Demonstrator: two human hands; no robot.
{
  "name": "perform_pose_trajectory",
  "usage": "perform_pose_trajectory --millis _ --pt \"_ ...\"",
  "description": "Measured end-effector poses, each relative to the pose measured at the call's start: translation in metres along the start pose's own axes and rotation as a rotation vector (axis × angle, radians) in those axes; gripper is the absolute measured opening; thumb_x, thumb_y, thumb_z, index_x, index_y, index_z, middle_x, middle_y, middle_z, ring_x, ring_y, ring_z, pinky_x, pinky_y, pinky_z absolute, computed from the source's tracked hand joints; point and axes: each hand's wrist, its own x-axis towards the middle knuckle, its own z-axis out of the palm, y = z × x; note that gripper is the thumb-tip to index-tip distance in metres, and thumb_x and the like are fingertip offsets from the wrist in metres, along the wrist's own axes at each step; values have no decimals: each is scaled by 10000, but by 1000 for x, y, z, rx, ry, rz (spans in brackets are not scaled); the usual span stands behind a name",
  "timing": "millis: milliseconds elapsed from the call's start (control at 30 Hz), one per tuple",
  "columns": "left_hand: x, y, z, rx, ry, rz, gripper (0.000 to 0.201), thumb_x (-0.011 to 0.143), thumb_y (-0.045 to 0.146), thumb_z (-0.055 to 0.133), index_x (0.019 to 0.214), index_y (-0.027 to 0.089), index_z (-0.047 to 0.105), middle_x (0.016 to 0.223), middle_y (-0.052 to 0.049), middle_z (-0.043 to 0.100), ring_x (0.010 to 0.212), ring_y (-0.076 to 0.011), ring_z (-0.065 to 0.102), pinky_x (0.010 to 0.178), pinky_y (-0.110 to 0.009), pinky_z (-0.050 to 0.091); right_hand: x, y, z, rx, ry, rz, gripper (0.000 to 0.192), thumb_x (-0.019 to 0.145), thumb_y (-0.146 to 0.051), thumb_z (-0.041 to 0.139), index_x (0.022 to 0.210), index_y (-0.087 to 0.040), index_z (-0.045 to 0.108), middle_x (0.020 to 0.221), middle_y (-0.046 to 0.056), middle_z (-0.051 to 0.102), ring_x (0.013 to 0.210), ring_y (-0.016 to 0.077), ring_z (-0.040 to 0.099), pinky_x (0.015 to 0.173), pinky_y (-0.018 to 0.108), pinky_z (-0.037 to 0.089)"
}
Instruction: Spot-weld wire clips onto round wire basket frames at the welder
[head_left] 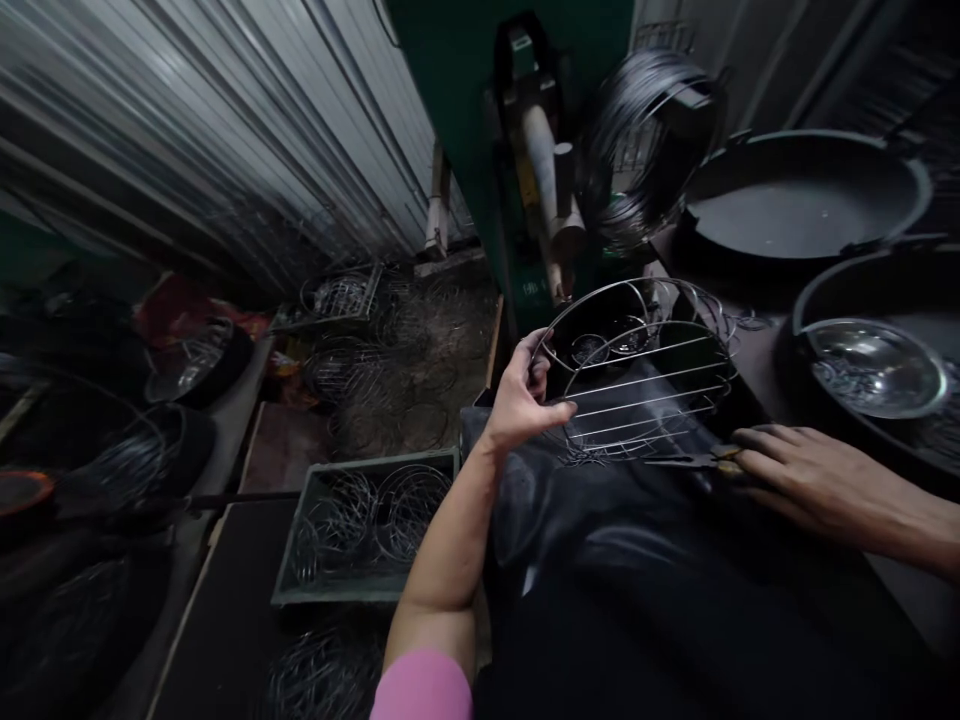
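My left hand (525, 395) grips the left edge of a round wire rack (637, 390), thumb on the near side of its rim. Straight parallel wires cross the rack, and it is tilted above a black apron (615, 540) on my lap. In my right hand (795, 475) is a pair of pliers (724, 462) with yellowish handles. Its slim jaws point left and lie by the rack's near edge; whether they touch the wire I cannot tell. Small wire pieces (589, 458) lie near the rack's lower left edge.
A welding machine (551, 190) with copper-coloured electrodes stands ahead, beside a wire coil (652, 110). Large black pans (814, 195) sit at the right, one with a metal bowl (877, 368) of small pieces. A green crate (367, 530) of wire rings is at the left, near a corrugated wall (285, 120).
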Motion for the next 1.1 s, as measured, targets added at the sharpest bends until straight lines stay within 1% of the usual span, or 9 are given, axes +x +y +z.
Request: perform_pose_trajectory --millis 100,167,267,367,567,733,867,967,1100 --pt "13 -6 20 -28 -82 -13 877 502 148 753 1302 240 406 799 28 446 534 -22 279 452 -155 241 -19 0 7 -34 -63 45 373 945 -341 313 872 -156 629 981 172 630 797 292 597 658 412 478" --pt "19 -9 29 -49 -130 -22 881 494 151 768 1299 235 419 800 22 448 539 -27 290 456 -160 250 -28 -1 9 -26 -117 83 296 927 -309 373 880 -158 623 1007 175 621 818 291 591 683 406 463" --pt "26 -14 39 -72 -174 -29 887 476 154 793 1289 223 444 787 13 441 548 -39 316 460 -170 265 -36 -3 9 4 -204 155 215 900 -256 429 905 -167 624 1049 178 609 864 298 582 712 408 444" --pt "30 -19 44 -86 -198 -28 901 463 148 805 1289 221 451 758 14 429 554 -50 334 462 -174 273 -38 -5 11 37 -229 205 221 899 -265 433 918 -162 627 1034 178 613 867 305 580 716 419 441" --pt "35 -28 49 -80 -237 -52 921 465 147 802 1306 219 436 760 17 431 578 -64 374 491 -182 312 -43 -10 26 77 -249 215 215 902 -255 436 957 -159 620 990 155 618 835 277 576 697 389 440" --pt "37 -35 49 -68 -267 -54 934 476 144 793 1325 207 410 788 7 458 610 -77 413 514 -185 344 -49 -14 40 102 -192 246 264 906 -330 413 969 -176 619 950 121 622 807 268 575 663 381 438" --pt "37 -39 51 -34 -288 3 882 514 165 761 1319 218 406 951 -39 516 685 -93 461 576 -198 409 -44 -15 38 142 -216 273 241 896 -269 422 928 -156 632 932 141 623 787 273 576 670 391 428" --pt "36 -39 51 -11 -307 35 868 526 181 748 1320 225 401 1080 -62 513 776 -118 498 656 -223 446 -41 -14 36 149 -211 245 221 888 -270 434 894 -162 627 913 133 621 752 262 574 664 388 422" --pt "34 -36 52 9 -339 65 871 536 187 739 1334 220 391 1127 -74 507 867 -153 513 715 -249 457 -41 -14 39 122 -213 209 228 896 -292 420 867 -170 611 893 115 618 710 234 558 652 367 415"
